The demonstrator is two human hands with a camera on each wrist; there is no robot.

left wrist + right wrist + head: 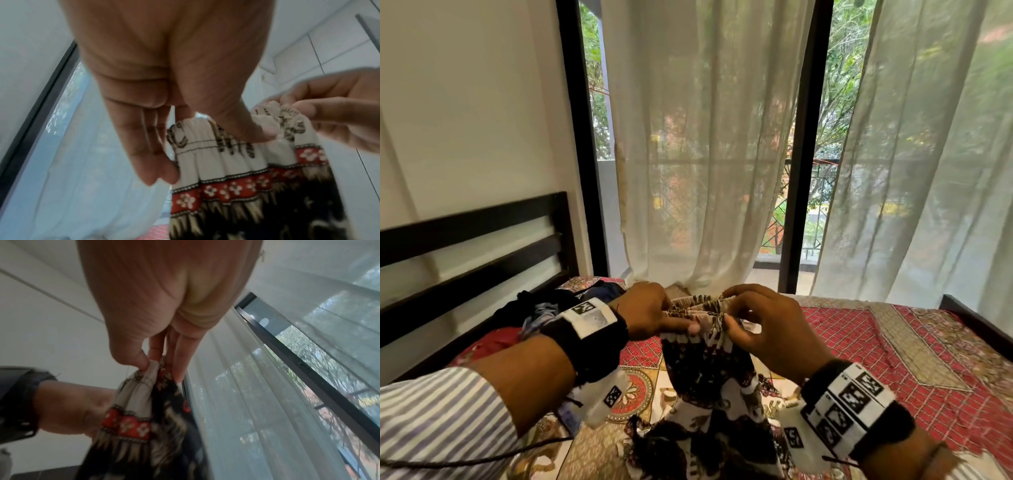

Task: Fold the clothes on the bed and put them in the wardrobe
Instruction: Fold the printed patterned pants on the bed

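Observation:
A patterned garment [709, 380] in black, cream and red, with a gathered elastic waistband [216, 142], hangs above the bed [893, 356]. My left hand [654, 315] pinches the waistband's left side between thumb and fingers [257, 129]. My right hand [760, 322] pinches the right side [152, 368]. The two hands are close together, holding the band bunched at chest height. The garment's lower part drapes down onto the bedspread near me. A pile of dark and red clothes [541, 315] lies on the bed to the left, near the headboard.
A dark wooden headboard [472, 246] runs along the left wall. Sheer white curtains [705, 154] hang over a glass door with black frames [804, 144] beyond the bed. The red patterned bedspread stretches to the right, ending at a dark footboard [972, 322].

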